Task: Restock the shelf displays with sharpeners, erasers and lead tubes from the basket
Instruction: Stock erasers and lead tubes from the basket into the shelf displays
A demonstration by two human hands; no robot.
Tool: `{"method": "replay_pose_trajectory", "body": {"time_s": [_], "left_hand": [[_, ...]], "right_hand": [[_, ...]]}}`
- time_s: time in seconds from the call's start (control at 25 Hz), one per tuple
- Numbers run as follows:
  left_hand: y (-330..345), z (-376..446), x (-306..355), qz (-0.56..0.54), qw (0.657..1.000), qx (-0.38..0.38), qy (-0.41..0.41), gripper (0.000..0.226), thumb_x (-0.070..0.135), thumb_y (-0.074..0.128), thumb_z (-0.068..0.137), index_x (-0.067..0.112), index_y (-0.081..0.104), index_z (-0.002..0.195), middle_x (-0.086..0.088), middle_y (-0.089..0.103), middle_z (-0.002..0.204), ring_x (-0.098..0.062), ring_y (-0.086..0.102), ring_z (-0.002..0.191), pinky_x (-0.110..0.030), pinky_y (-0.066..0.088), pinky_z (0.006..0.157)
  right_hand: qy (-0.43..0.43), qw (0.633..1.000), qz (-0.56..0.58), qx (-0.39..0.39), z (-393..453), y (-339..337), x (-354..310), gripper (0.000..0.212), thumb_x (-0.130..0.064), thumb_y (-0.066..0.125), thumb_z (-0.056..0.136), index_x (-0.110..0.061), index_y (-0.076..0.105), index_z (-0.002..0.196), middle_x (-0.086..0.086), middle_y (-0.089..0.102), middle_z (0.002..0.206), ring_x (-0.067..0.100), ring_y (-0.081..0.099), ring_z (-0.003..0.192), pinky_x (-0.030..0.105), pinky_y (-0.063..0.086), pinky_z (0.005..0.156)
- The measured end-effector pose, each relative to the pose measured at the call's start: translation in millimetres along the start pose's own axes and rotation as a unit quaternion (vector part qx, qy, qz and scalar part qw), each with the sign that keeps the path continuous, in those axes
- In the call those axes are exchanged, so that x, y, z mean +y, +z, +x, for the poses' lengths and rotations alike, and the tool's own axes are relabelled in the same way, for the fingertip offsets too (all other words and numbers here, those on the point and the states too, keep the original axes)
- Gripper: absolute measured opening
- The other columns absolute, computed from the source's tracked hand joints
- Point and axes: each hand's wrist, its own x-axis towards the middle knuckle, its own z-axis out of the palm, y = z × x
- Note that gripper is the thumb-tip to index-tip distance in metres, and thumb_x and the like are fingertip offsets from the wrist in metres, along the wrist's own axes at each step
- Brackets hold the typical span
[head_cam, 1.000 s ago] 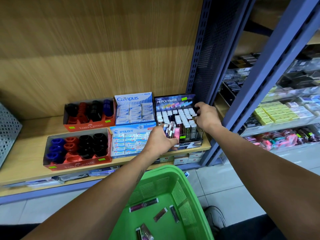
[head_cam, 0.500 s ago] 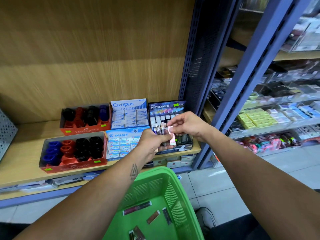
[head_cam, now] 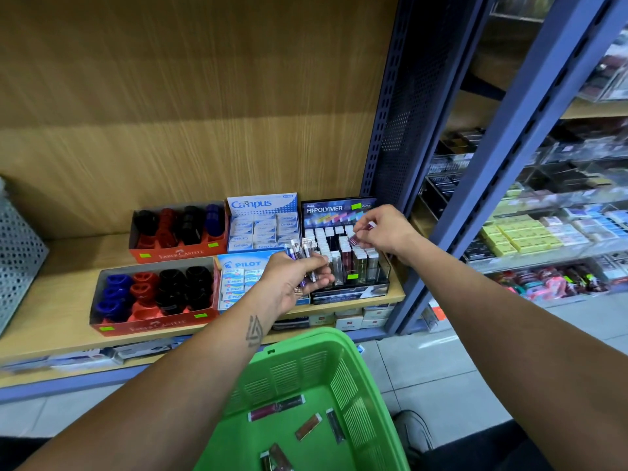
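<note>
A black Hi-Polymer lead tube display (head_cam: pixel 346 263) stands at the right end of the wooden shelf (head_cam: pixel 68 294), holding rows of upright tubes. My left hand (head_cam: pixel 292 283) grips a bundle of lead tubes (head_cam: pixel 302 253) just in front of the display. My right hand (head_cam: pixel 384 232) pinches one dark red lead tube (head_cam: pixel 361 232) above the display's rows. A green basket (head_cam: pixel 339 362) sits below my arms with several loose tubes (head_cam: pixel 275 407) on its bottom.
Left of the display stand Campus (head_cam: pixel 263 222) and Pilot (head_cam: pixel 238 280) eraser boxes and two orange Faber-Castell sharpener boxes (head_cam: pixel 153 297). Blue steel uprights (head_cam: pixel 509 158) bound the shelf on the right, with more stocked shelves (head_cam: pixel 530 236) beyond. A perforated metal panel (head_cam: pixel 17 260) stands at far left.
My right hand has taken a tube from the bundle in my left hand and lifted it back and right over the display. My left hand stays in front, still holding the bundle.
</note>
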Motion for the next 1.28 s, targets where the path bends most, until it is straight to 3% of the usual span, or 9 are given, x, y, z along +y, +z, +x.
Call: {"method": "replay_pose_trajectory", "body": {"time_s": [0.08, 0.24, 0.36, 0.56, 0.84, 0.92, 1.04, 1.16, 1.28], "left_hand": [[-1.5, -0.2, -0.1, -0.037, 0.999, -0.017, -0.011, 0.027, -0.001, 0.071, 0.086, -0.013, 0.061, 0.108, -0.03, 0.071, 0.094, -0.037, 0.073, 0.083, -0.028, 0.061, 0.057], [-4.6, 1.0, 1.1, -0.078, 0.995, -0.054, -0.022, 0.031, -0.005, 0.061, 0.09, -0.015, 0.056, 0.119, -0.032, 0.069, 0.099, -0.041, 0.072, 0.092, -0.037, 0.063, 0.072], [-5.7, -0.8, 0.3, -0.081, 0.994, -0.072, -0.02, 0.035, -0.006, 0.057, 0.093, -0.016, 0.049, 0.126, -0.034, 0.069, 0.101, -0.043, 0.071, 0.094, -0.041, 0.061, 0.077], [-7.5, -0.4, -1.3, -0.088, 0.994, -0.066, -0.004, 0.053, -0.008, 0.057, 0.093, -0.012, 0.029, 0.138, -0.037, 0.067, 0.101, -0.048, 0.07, 0.093, -0.037, 0.062, 0.065], [-11.2, -0.6, -4.2, -0.062, 0.997, -0.048, 0.0, 0.051, -0.011, 0.064, 0.087, -0.014, 0.04, 0.131, -0.037, 0.062, 0.114, -0.049, 0.07, 0.088, -0.034, 0.061, 0.062], [-9.9, -0.6, -5.1, -0.051, 0.998, -0.036, 0.006, 0.049, -0.01, 0.067, 0.085, -0.014, 0.043, 0.128, -0.035, 0.063, 0.114, -0.047, 0.071, 0.085, -0.03, 0.06, 0.059], [-4.3, -3.7, -3.6, -0.029, 0.999, -0.019, 0.022, 0.033, -0.009, 0.07, 0.084, -0.011, 0.054, 0.113, -0.028, 0.071, 0.101, -0.041, 0.073, 0.079, -0.026, 0.059, 0.054], [4.5, -8.6, -2.7, -0.003, 0.998, -0.029, 0.052, 0.015, -0.009, 0.068, 0.085, -0.003, 0.065, 0.099, -0.022, 0.074, 0.095, -0.038, 0.073, 0.074, -0.028, 0.061, 0.059], [9.8, -12.2, -3.6, -0.023, 0.996, -0.042, 0.071, 0.013, -0.012, 0.066, 0.086, -0.002, 0.066, 0.093, -0.026, 0.072, 0.1, -0.043, 0.072, 0.085, -0.035, 0.063, 0.07]], "right_hand": [[-0.028, 0.995, -0.075, -0.063, 4.8, 1.3, -4.1, 0.011, -0.001, 0.054, 0.098, -0.005, 0.064, 0.101, 0.017, 0.07, 0.094, 0.023, 0.072, 0.078, 0.033, 0.06, 0.074], [-0.13, 0.948, -0.278, -0.08, 7.9, 4.7, -5.6, 0.015, -0.014, 0.076, 0.087, -0.018, 0.067, 0.098, 0.001, 0.059, 0.1, 0.02, 0.06, 0.094, 0.029, 0.049, 0.076], [-0.143, 0.935, -0.32, -0.046, 9.4, 8.4, -3.7, 0.014, -0.018, 0.076, 0.087, -0.023, 0.07, 0.099, -0.001, 0.061, 0.105, 0.019, 0.06, 0.098, 0.034, 0.052, 0.081], [-0.157, 0.91, -0.382, -0.04, 10.0, 13.9, -3.3, 0.013, -0.018, 0.072, 0.089, -0.024, 0.069, 0.1, 0.0, 0.065, 0.113, 0.023, 0.063, 0.103, 0.037, 0.055, 0.081], [-0.205, 0.883, -0.422, -0.022, 8.7, 32.4, 9.5, 0.03, -0.009, 0.071, 0.083, -0.023, 0.056, 0.105, -0.001, 0.063, 0.112, 0.026, 0.062, 0.096, 0.042, 0.055, 0.078], [-0.196, 0.914, -0.355, -0.007, 8.3, 28.9, 4.6, 0.026, -0.008, 0.069, 0.083, -0.021, 0.059, 0.102, -0.003, 0.061, 0.111, 0.023, 0.061, 0.095, 0.041, 0.055, 0.081], [-0.095, 0.995, -0.001, -0.03, -5.3, 20.4, -14.9, 0.006, -0.014, 0.07, 0.089, -0.013, 0.069, 0.094, 0.002, 0.072, 0.099, 0.016, 0.065, 0.083, 0.03, 0.055, 0.075], [-0.036, 0.98, 0.125, -0.15, -23.9, 20.2, -22.1, 0.022, -0.017, 0.079, 0.084, -0.004, 0.069, 0.098, 0.011, 0.074, 0.088, 0.016, 0.067, 0.075, 0.028, 0.053, 0.067], [-0.009, 0.973, 0.183, -0.14, -28.8, 19.7, -13.0, 0.022, -0.001, 0.078, 0.081, 0.0, 0.068, 0.1, 0.017, 0.073, 0.09, 0.022, 0.068, 0.082, 0.032, 0.057, 0.075]]}}
